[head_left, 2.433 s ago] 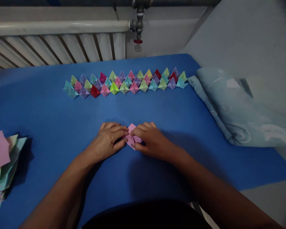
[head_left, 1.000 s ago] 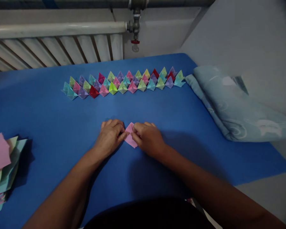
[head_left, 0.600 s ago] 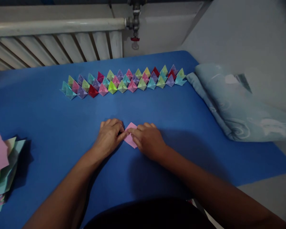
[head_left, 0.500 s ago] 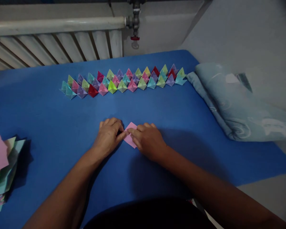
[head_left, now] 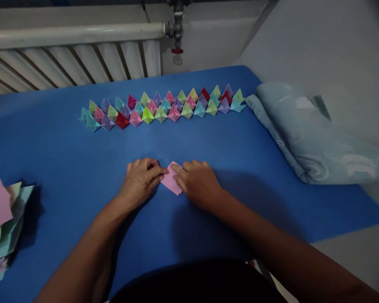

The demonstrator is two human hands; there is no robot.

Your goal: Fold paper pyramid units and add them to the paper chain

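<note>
A small folded pink paper (head_left: 171, 180) lies on the blue surface in the middle of the view, one corner pointing away from me. My left hand (head_left: 142, 176) pinches its left corner between thumb and forefinger. From the other side, my right hand (head_left: 196, 179) presses on the paper with its forefinger near the far corner and its thumb lower down. The right hand covers the paper's right part.
Behind the hands stand rows of small folded paper boats (head_left: 161, 113) in many colours. Loose coloured sheets (head_left: 11, 227) are stacked at the left edge. A folded light-blue cloth (head_left: 303, 139) lies at the right. A white radiator (head_left: 76, 35) runs along the back.
My right forefinger has moved up from the paper's middle towards its far corner. My left hand has shifted slightly left, its fingers still at the left corner.
</note>
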